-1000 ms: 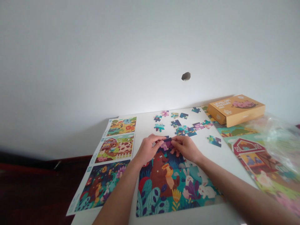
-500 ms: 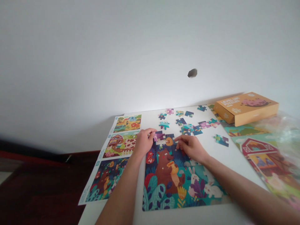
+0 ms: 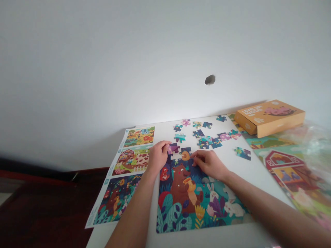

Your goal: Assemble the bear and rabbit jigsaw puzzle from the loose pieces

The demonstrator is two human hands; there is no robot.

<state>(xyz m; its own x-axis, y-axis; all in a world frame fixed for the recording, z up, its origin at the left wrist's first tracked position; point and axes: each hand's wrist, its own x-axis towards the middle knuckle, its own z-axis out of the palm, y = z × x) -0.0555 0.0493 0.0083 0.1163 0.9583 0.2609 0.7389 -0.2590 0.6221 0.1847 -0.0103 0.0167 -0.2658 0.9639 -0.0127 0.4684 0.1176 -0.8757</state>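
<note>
In the head view, my left hand pinches a purple puzzle piece at its left side, just above the upper left of a partly assembled jigsaw. The jigsaw shows a brown bear with a honey pot, white rabbits and leaves. Beside the purple piece lies a puzzle piece with a yellow beehive, touching the jigsaw's upper edge above the bear. My right hand has its thumb and index finger curled at that piece's right edge; the hand hides part of the jigsaw's upper right.
Several loose puzzle pieces lie behind the jigsaw. At the left is a printed sheet with three pictures. An orange puzzle box stands back right, near clear plastic wrap and a farm picture. A wall rises behind the table.
The view has shifted slightly. My right fingertips are a little lower and closer against the beehive piece. My left hand stays on the purple piece, almost still.
</note>
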